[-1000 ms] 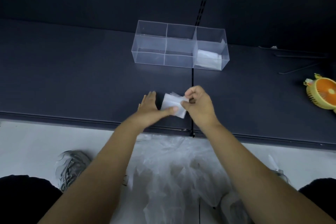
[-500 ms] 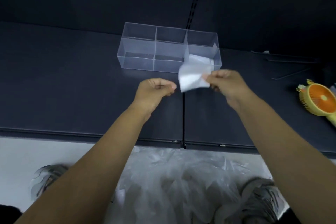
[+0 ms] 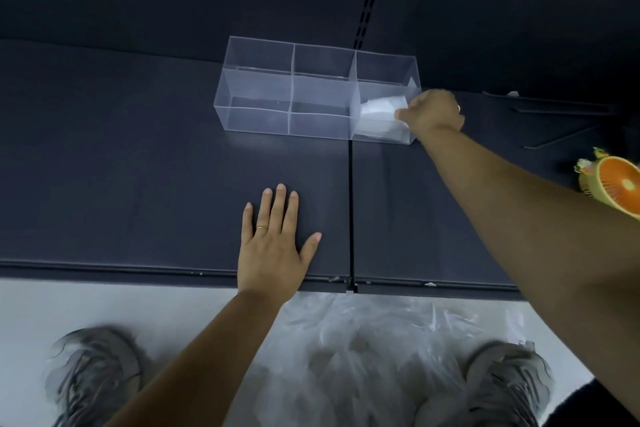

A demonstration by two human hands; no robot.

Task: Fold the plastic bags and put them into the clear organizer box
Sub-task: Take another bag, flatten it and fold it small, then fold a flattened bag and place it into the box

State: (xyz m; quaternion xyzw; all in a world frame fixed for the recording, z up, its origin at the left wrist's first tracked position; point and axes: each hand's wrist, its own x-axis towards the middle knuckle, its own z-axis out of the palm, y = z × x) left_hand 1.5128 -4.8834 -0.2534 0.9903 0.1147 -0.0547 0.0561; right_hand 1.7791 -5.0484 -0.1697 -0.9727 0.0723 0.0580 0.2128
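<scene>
- 1 folded bag (image 3: 381, 107) pinched in right hand (image 3: 433, 113), at organizer box (image 3: 287, 94) right compartment, directly above bags already inside.
- Left hand (image 3: 273, 239) flat, empty, on worktop (image 3: 121, 166) nearer than box.

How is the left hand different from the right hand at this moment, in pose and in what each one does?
The left hand lies flat and open on the dark table, near its front edge; the right hand is stretched far forward to the clear organizer box. The left hand holds nothing; the right hand pinches a folded plastic bag at the box's right compartment. Both wear a ring.
</scene>
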